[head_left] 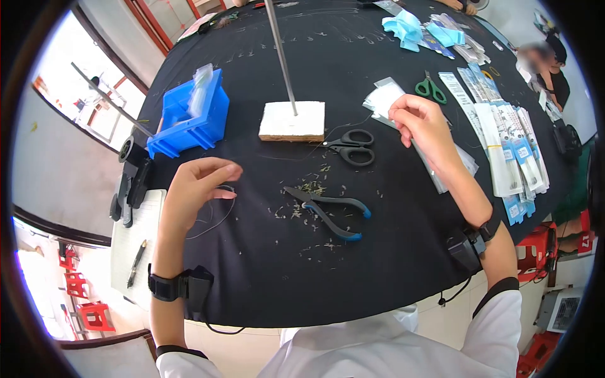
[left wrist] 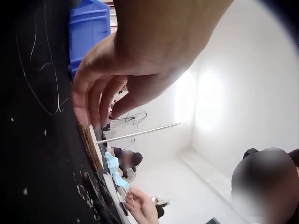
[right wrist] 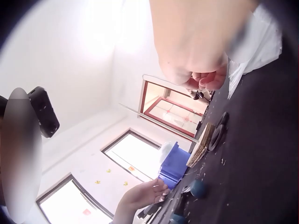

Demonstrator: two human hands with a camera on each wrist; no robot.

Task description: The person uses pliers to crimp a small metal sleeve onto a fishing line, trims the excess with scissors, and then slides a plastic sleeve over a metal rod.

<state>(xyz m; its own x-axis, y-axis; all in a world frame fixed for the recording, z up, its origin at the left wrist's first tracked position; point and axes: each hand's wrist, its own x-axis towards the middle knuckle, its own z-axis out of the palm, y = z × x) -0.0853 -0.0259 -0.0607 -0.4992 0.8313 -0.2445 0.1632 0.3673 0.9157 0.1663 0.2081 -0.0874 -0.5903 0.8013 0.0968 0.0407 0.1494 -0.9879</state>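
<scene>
I see a thin, pale grey thread (head_left: 222, 220) over the black cloth (head_left: 265, 271). Beside the left hand (head_left: 198, 186) it bends in a smooth loop, open toward the near left; a finer stretch runs roughly left to right past the front of the block, its right part slanting away from me toward the right hand (head_left: 428, 129). I can't tell whether both stretches are one piece.

The right hand is raised, thumb and forefinger pressed together, pinching what looks like the thread's far end. The left hand has its fingers bent, with the thumb close to them; I can't tell whether they pinch the thread.

Between the hands and beyond them, the block (head_left: 280, 121) has a white top, rough brown layered sides and a smooth metal rod (head_left: 280, 50) standing in it, leaning slightly. Just right of it lie black scissors (head_left: 356, 150), tips toward the block. Nearer me, the pliers (head_left: 329, 208) point away to the left, their blue-ended handles spread toward the near right, among brittle-looking clippings (head_left: 312, 188). The glossy blue plastic bin (head_left: 211, 123) is left of the block; green-handled scissors (head_left: 431, 89) and flat, shiny packets (head_left: 504, 151) lie to the right.
</scene>
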